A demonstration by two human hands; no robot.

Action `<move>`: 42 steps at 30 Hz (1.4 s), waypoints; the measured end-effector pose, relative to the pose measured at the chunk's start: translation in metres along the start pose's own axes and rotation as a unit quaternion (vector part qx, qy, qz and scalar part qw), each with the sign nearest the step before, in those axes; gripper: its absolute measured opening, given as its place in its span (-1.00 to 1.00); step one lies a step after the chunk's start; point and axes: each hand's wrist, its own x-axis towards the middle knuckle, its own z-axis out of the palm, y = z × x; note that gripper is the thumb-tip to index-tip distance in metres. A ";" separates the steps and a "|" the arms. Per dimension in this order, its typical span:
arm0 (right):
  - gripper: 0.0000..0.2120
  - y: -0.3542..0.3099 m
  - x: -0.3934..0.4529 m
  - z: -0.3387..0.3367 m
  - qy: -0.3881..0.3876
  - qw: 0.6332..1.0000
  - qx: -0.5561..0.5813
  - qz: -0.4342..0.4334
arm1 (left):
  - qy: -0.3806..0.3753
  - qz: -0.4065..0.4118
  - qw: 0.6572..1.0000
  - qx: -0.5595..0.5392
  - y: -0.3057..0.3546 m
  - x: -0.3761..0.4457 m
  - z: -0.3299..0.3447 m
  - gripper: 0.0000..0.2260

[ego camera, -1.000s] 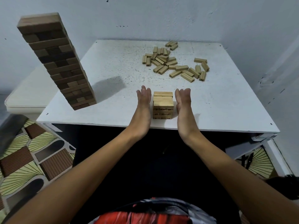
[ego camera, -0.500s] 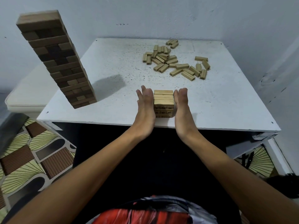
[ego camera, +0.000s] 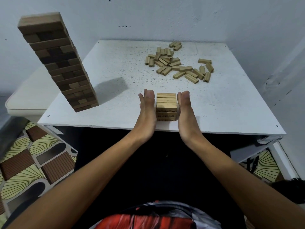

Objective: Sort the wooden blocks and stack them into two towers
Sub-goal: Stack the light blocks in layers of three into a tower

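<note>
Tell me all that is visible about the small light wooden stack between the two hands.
The small light stack is pale wood, a few layers of blocks laid side by side, with small dark printed marks on the ends facing the camera. It stands upright and squared near the front edge of the white table. The left hand and the right hand, fingers straight, press flat against its two sides.

Both hands have closed in on the short stack of light blocks [ego camera: 167,106] near the table's front edge. 1 second ago the left hand [ego camera: 147,111] and the right hand [ego camera: 184,111] stood a little apart from its sides with a visible gap; half a second ago that gap had shrunk. Now both flat palms, fingers straight, lie against the stack's left and right faces, and the wrists have drawn closer together.
</note>
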 end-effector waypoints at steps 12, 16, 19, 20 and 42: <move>-0.49 -0.009 0.036 -0.048 0.047 0.997 0.054 -0.032 | 0.010 0.085 0.996 -0.027 0.002 0.037 -0.048 -0.55; -0.60 -0.006 0.060 -0.073 0.089 0.987 -0.083 -0.103 | 0.012 0.125 0.990 0.065 0.007 0.064 -0.059 -0.64; -0.59 -0.005 0.077 -0.089 0.117 0.967 -0.178 -0.141 | 0.008 0.147 0.978 0.149 0.009 0.090 -0.060 -0.70; -0.58 -0.004 0.083 -0.095 0.124 0.960 -0.205 -0.147 | 0.004 0.154 0.973 0.174 0.009 0.100 -0.059 -0.71; -0.53 0.013 0.113 -0.106 0.020 0.770 -0.616 -0.165 | -0.030 0.436 0.808 0.396 -0.012 0.166 -0.019 -0.87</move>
